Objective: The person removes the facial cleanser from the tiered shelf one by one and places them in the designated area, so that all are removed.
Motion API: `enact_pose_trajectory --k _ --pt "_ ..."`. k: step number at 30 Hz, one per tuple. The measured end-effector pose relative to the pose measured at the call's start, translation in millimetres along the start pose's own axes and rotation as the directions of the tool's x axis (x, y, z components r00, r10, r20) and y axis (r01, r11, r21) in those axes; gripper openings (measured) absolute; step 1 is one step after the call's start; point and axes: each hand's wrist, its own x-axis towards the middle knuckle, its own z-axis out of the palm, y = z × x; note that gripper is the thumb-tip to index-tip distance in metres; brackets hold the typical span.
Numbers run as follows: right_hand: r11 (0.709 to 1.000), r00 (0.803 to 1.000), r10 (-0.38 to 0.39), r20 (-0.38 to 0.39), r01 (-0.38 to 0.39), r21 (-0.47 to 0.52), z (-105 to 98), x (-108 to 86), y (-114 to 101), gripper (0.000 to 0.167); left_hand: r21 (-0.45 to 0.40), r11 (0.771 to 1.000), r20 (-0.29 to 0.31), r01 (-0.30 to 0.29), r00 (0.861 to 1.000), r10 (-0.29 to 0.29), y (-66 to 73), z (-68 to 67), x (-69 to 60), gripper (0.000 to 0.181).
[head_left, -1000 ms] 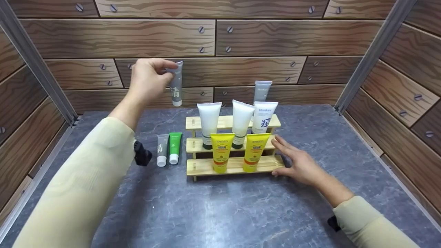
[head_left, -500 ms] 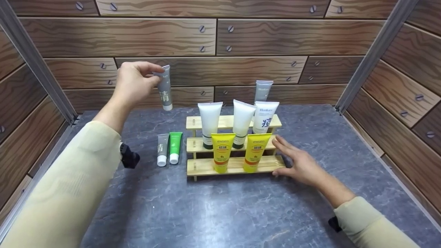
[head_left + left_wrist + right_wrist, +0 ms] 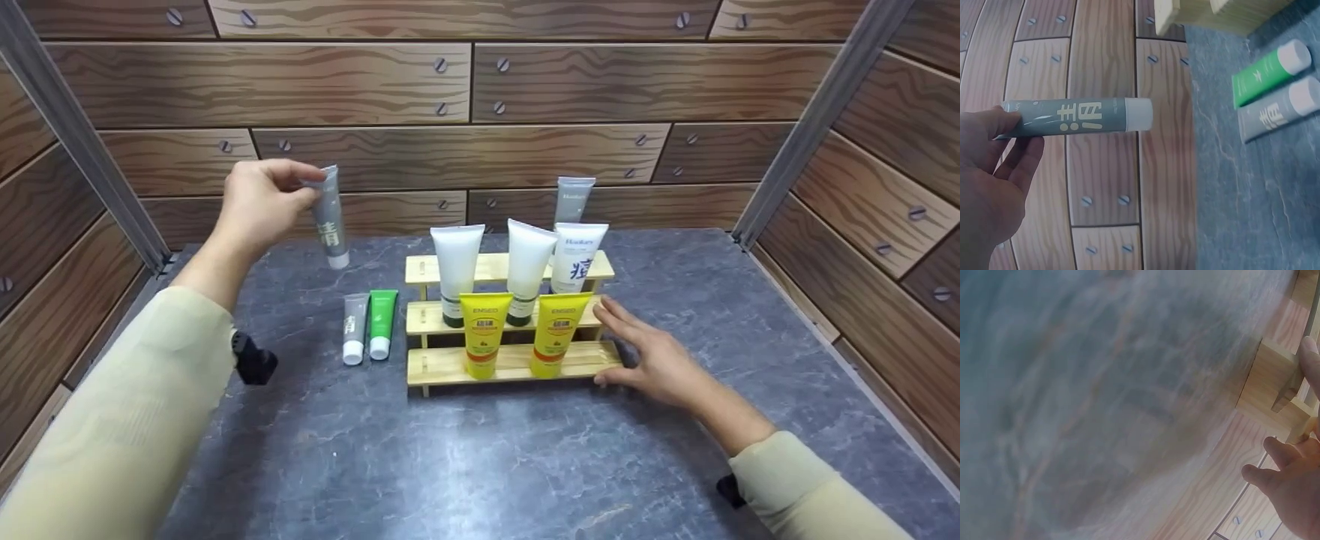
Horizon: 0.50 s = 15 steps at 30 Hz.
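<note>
Wood-patterned walls (image 3: 352,82) are set around a dark marbled worktop (image 3: 480,465), on which a three-step wooden rack (image 3: 442,366) is placed. To the left of the rack, a lettered grey tube (image 3: 331,217) is held in the air by the left grip (image 3: 262,199), its flat end pinched between thumb and fingers; because it is taken by that end, the white cap is left pointing downward and free. The right grip (image 3: 656,360) is rested against the rack's right end, thumb and fingers apart, probably so that the frame is kept from shifting. Two yellow tubes (image 3: 486,334) are stood on the lowest step and two white tubes (image 3: 531,259) on the middle one, flat ends up, since the caps seem to serve as feet. A rear grey tube (image 3: 574,199) is partly hidden by a blue-lettered tube (image 3: 579,251). Beside the rack, a green tube (image 3: 383,322) and a lying grey tube (image 3: 355,326) are laid nearly parallel, caps toward the person.
</note>
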Motion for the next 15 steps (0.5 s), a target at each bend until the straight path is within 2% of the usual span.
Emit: enact_pose_trajectory --k 8,15 --pt "1.0 1.0 0.019 0.012 -0.019 0.013 0 0.7 -1 0.105 0.013 0.998 0.067 0.061 0.996 -0.062 -20.5 -10.0 -5.4 0.026" --pt "1.0 1.0 0.018 0.01 -0.019 0.02 0 0.2 0 0.105 -0.031 0.991 0.114 0.13 0.986 -0.125 -35.3 -8.8 -11.9 0.029"
